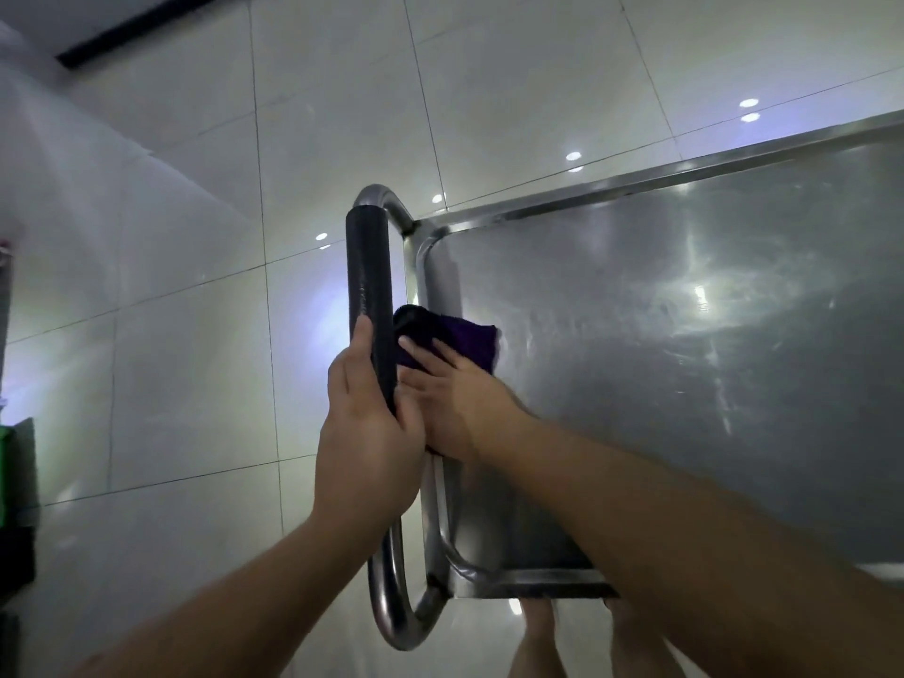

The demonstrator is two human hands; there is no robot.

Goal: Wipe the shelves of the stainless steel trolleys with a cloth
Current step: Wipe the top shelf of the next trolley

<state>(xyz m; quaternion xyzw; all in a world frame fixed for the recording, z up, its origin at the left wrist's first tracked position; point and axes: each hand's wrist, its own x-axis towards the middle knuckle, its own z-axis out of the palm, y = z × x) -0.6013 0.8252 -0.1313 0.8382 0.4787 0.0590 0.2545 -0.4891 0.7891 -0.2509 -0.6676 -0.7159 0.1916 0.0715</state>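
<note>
Head view, from left to right: a pale tiled floor (195, 237) fills the left side. Next comes the trolley's handle (368, 286), a steel loop with a black sleeve, and the left hand (367, 423) grips that sleeve with its fingers curled round it. Just to the right, the right hand (450, 398) lies flat with fingers straight and slightly apart, pressing a dark purple cloth (464, 342) onto the near-left edge of the trolley's top shelf (685, 335), whose steel surface stretches away rightward, streaked with reflected light.
</note>
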